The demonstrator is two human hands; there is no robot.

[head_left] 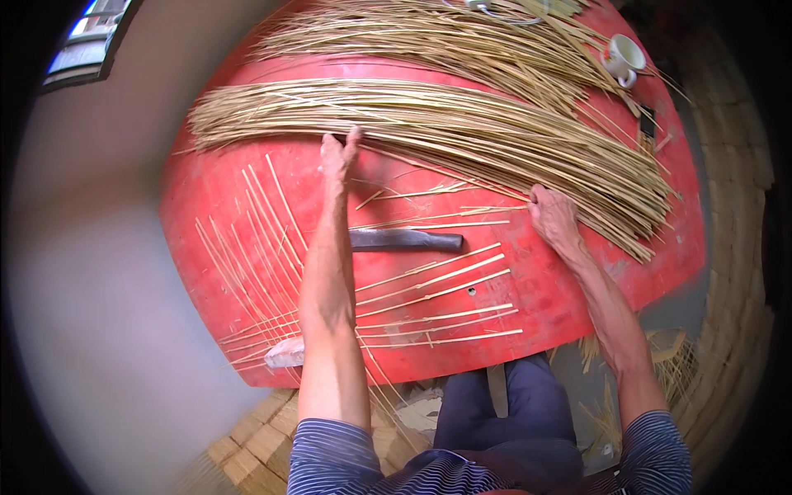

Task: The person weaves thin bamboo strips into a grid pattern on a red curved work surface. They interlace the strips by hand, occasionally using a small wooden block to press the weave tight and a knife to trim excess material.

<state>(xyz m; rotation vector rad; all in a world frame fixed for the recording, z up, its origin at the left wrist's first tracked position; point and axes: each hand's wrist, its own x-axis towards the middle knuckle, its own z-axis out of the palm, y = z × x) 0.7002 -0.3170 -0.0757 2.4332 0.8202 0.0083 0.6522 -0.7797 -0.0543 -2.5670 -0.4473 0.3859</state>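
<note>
A long bundle of thin bamboo strips (429, 115) lies across the red table (569, 289). My left hand (338, 157) is at the bundle's near edge, thumb and fingers apart, slightly blurred. Further right, my right hand (554, 216) is closed at the same edge, its fingers pinched on a bamboo strip. A loose strip slants along the bundle between both hands. Nearer to me, crossed bamboo strips (437, 290) are laid out as an open grid, partly hidden by my left forearm. A dark flat bar (412, 240) lies over them, its left end behind that forearm.
A second heap of strips (429, 37) covers the table's far side. At the far right stand a white mug (624, 62) and a small dark object (648, 124). A pale stone-like block (285, 353) sits near the front left edge. A wall (107, 247) rises at left.
</note>
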